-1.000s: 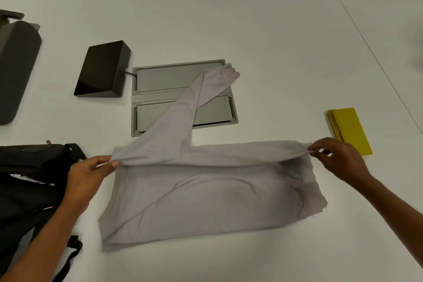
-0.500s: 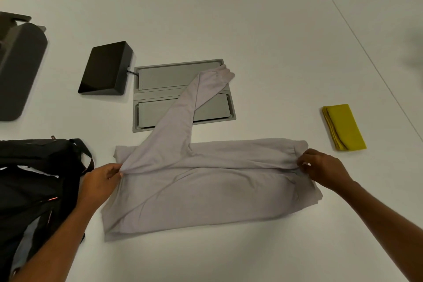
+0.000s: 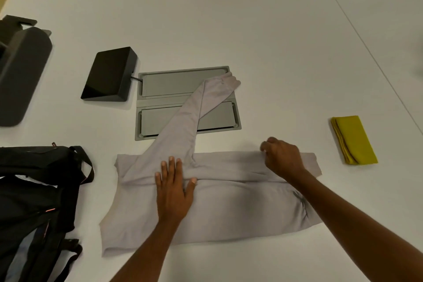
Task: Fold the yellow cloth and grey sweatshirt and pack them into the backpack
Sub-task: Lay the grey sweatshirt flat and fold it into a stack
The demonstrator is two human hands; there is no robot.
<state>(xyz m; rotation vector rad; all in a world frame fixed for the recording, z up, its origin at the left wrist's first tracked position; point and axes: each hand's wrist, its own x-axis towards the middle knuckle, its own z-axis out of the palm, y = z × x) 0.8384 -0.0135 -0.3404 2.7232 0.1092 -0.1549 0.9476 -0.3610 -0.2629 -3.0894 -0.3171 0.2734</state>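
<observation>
My left hand [image 3: 174, 188] lay flat, fingers spread, on the sweatshirt [image 3: 229, 208] at table [image 3: 263, 41] center. My right hand [image 3: 282, 159] curled, pinching its folded far edge. Cloth [image 3: 353, 139] lay folded at three o'clock, backpack [image 3: 34, 190] at nine.
</observation>
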